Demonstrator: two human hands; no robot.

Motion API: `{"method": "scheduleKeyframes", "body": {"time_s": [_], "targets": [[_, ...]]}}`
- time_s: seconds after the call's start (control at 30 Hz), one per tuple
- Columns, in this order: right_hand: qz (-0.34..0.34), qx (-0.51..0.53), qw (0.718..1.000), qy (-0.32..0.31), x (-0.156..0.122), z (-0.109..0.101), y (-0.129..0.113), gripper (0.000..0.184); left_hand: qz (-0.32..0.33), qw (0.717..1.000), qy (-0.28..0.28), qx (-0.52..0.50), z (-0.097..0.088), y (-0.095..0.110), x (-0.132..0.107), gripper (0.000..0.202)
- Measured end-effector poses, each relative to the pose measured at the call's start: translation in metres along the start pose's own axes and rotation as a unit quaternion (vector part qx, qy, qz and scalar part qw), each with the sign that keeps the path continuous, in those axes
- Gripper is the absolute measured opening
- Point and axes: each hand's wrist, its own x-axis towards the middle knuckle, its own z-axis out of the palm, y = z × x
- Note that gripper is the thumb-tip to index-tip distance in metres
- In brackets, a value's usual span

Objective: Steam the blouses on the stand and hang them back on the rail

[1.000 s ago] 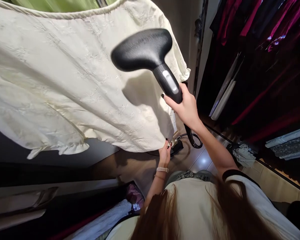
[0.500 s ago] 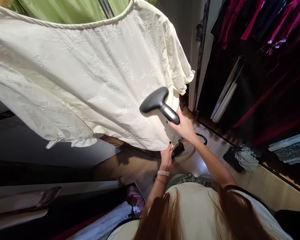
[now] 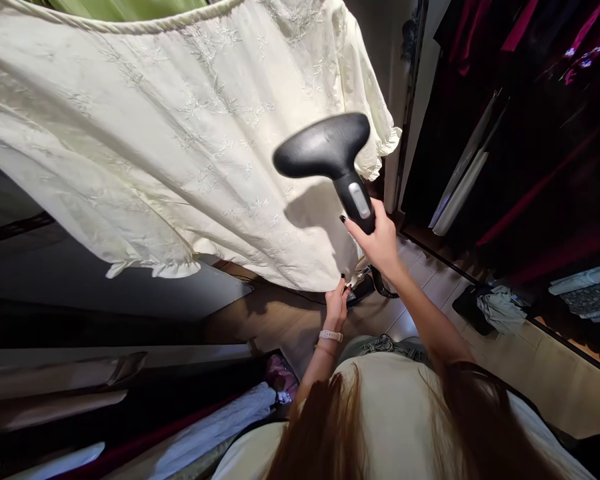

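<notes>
A cream embroidered blouse (image 3: 205, 153) with ruffled short sleeves hangs spread out across the upper left. My right hand (image 3: 380, 237) grips the handle of a black garment steamer head (image 3: 325, 147), which is in front of the blouse's right side and casts a shadow on the cloth. The fingers wrap round the handle below its grey button. Lower down, my left hand (image 3: 336, 300) pinches the blouse's bottom hem near its right corner. A pale watch band circles that wrist. A black hose (image 3: 381, 285) runs below the steamer handle.
Dark and magenta garments (image 3: 520, 120) hang along the right. Crumpled grey cloth (image 3: 503, 310) and a black item lie on the tiled floor at the right. More clothes (image 3: 220, 420) hang at the lower left. Green fabric (image 3: 125, 8) shows behind the neckline.
The steamer head has come away from the cloth, up and toward me, and looks larger. My left hand keeps its hold on the hem. The view has shifted slightly.
</notes>
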Motion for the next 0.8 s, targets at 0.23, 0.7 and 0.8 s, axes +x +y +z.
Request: {"method": "scheduleKeyframes", "body": {"time_s": [0.23, 0.7, 0.8], "targets": [[-0.063, 0.005, 0.996, -0.056, 0.033, 0.024, -0.029, 0.052, -0.005, 1.0, 0.019, 0.024, -0.008, -0.011, -0.008, 0.022], [0.101, -0.06, 0.985, -0.124, -0.042, 0.02, 0.057, 0.047, -0.011, 0.999, -0.029, 0.008, -0.009, -0.005, -0.013, 0.033], [0.137, -0.06, 0.982, -0.116, -0.061, 0.01, 0.066, 0.039, 0.003, 1.0, -0.014, -0.001, -0.009, -0.001, -0.011, 0.03]]}}
